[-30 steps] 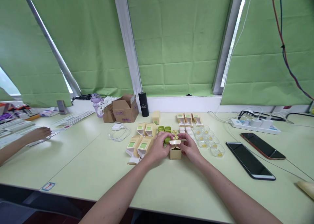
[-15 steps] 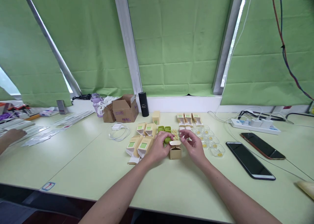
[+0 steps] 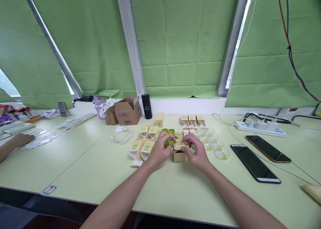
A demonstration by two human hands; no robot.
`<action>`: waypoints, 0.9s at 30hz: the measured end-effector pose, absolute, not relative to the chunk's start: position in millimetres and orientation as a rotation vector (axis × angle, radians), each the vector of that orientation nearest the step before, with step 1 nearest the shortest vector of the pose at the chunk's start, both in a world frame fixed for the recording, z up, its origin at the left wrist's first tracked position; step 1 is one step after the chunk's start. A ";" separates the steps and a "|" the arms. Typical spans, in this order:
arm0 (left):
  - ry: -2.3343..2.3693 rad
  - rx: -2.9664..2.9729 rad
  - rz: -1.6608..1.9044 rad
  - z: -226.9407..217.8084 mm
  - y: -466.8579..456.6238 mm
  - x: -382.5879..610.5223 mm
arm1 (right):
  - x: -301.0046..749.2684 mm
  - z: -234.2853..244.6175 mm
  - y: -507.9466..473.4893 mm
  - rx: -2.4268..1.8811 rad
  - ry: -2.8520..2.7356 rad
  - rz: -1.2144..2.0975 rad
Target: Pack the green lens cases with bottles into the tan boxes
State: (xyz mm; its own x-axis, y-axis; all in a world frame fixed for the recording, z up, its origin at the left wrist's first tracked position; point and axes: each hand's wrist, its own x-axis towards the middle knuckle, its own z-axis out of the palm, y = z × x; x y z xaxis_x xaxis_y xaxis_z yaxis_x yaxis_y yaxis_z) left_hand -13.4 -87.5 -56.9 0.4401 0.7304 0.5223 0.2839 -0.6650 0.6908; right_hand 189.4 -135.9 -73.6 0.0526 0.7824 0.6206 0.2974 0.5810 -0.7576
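Observation:
A small tan cardboard box [image 3: 179, 155] stands upright on the green table [image 3: 175, 188], its top flap raised. My left hand [image 3: 160, 151] curls against the box's left side, fingertips at the flap. My right hand [image 3: 197, 150] is cupped at the box's right side, fingers bent over the flap. Green cases [image 3: 168, 137] lie just behind the box. Flat tan cartons with green labels [image 3: 142, 148] lie left of my left hand. Clear trays with yellow dots [image 3: 213, 143] sit to the right of my right hand.
Two phones [image 3: 255, 163] lie at right, a power strip [image 3: 260, 128] with cables behind them. A brown carton [image 3: 127, 112], a black cylinder [image 3: 146, 106] and a white cable [image 3: 121, 135] sit at the back. Another person's hand [image 3: 17, 140] rests on papers at far left.
My right hand lifted off the box for a moment, then came back down onto its flap. The other person's hand at far left pulled back toward the table's edge.

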 end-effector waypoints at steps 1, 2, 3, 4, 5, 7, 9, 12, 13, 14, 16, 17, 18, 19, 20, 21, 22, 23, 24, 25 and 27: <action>0.849 2.174 1.158 -57.1 -87.1 -13.6 | 189.3 -73.1 -136.5 -0.954 -1.533 0.467; 0.849 2.166 1.162 -57.1 -87.1 -13.6 | 189.1 -72.8 -137.0 -0.954 -1.543 0.462; 0.849 2.162 1.162 -57.1 -87.3 -13.4 | 189.0 -72.7 -137.5 -0.953 -1.556 0.455; 0.848 2.160 1.159 -56.8 -87.7 -13.0 | 188.9 -72.9 -137.9 -0.949 -1.569 0.446; 0.847 2.161 1.152 -56.5 -88.4 -12.5 | 188.9 -73.3 -138.1 -0.945 -1.582 0.436; 0.847 2.164 1.135 -55.7 -90.1 -11.3 | 189.1 -74.4 -138.1 -0.942 -1.598 0.422; 0.853 2.165 1.116 -54.8 -91.8 -10.3 | 189.5 -75.8 -137.8 -0.945 -1.608 0.416; 0.861 2.170 1.102 -53.8 -93.6 -9.5 | 190.0 -78.2 -136.8 -0.942 -1.635 0.397; 0.861 2.171 1.103 -53.5 -94.0 -9.5 | 189.9 -79.1 -136.5 -0.935 -1.645 0.386; 0.859 2.173 1.104 -53.3 -94.2 -9.5 | 189.9 -80.0 -136.2 -0.925 -1.655 0.374; 0.850 2.182 1.108 -52.9 -94.7 -9.6 | 189.6 -81.6 -135.6 -0.905 -1.669 0.351; 0.848 2.188 1.109 -52.7 -94.9 -9.5 | 189.5 -82.3 -135.4 -0.897 -1.673 0.342; 0.847 2.194 1.109 -52.4 -95.3 -9.4 | 189.5 -82.8 -135.1 -0.891 -1.678 0.336; 0.847 2.200 1.109 -52.1 -95.7 -9.2 | 189.5 -83.2 -134.9 -0.889 -1.682 0.332; 0.847 2.204 1.107 -51.7 -96.2 -9.0 | 189.5 -83.4 -134.7 -0.887 -1.684 0.329; 0.848 2.208 1.104 -51.4 -96.6 -8.7 | 189.7 -83.6 -134.6 -0.884 -1.686 0.327; 0.847 2.213 1.100 -51.1 -97.0 -8.5 | 189.9 -83.6 -134.5 -0.883 -1.687 0.326; 0.845 2.219 1.096 -50.9 -97.4 -8.3 | 190.1 -83.6 -134.4 -0.881 -1.689 0.326; 0.844 2.225 1.092 -50.8 -97.6 -8.1 | 190.3 -83.6 -134.4 -0.881 -1.693 0.328; 0.842 2.231 1.090 -50.8 -97.7 -8.0 | 190.5 -83.6 -134.5 -0.881 -1.697 0.330; 0.843 2.239 1.088 -51.1 -97.6 -7.9 | 190.7 -83.4 -134.8 -0.883 -1.704 0.335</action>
State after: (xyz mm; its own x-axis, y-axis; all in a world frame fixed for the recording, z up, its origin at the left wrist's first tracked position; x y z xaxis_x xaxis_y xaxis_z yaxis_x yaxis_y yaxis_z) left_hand -7.9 -97.6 -51.1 0.4868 0.7147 0.5023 0.3080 -0.6785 0.6670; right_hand 190.7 -134.8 -83.4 -0.0874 0.7025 0.7063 0.3827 0.6783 -0.6273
